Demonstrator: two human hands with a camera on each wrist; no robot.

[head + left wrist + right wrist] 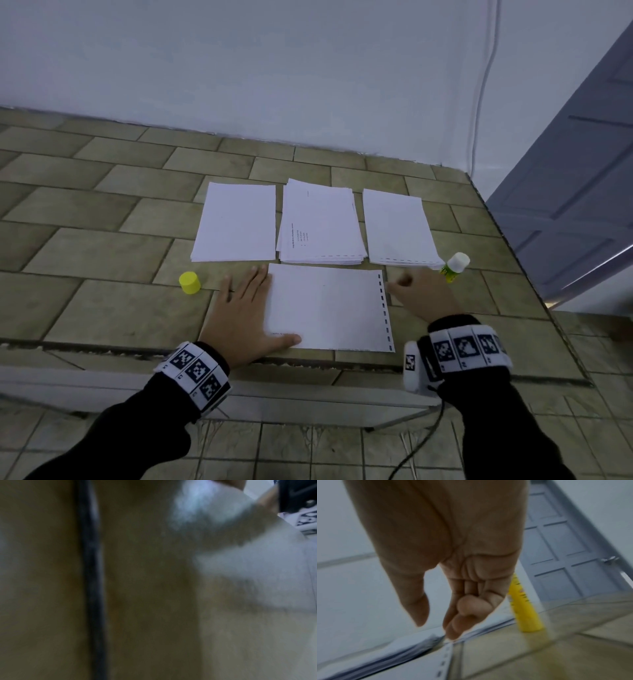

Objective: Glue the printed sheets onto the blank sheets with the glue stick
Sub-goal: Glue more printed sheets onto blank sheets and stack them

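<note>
A single white sheet [329, 308] with a dashed strip along its right edge lies near the front of the tiled table [102, 257]. My left hand [246, 308] lies flat at its left edge, thumb pressing its near left corner. My right hand [418, 294] hovers at the sheet's right edge with loosely curled fingers [465, 605] and holds nothing. Just behind that hand the uncapped yellow glue stick [454, 267] [525, 608] stands upright. Its yellow cap [190, 282] sits left of my left hand. Behind the sheet lie a blank stack [236, 222], a printed stack [320, 222] and a third stack [399, 229].
The white wall rises close behind the stacks, with a cable [483, 85] running down it. A grey door [565, 205] stands to the right, past the table's right edge. The table's front edge runs just under my wrists. The left wrist view is blurred tile and paper.
</note>
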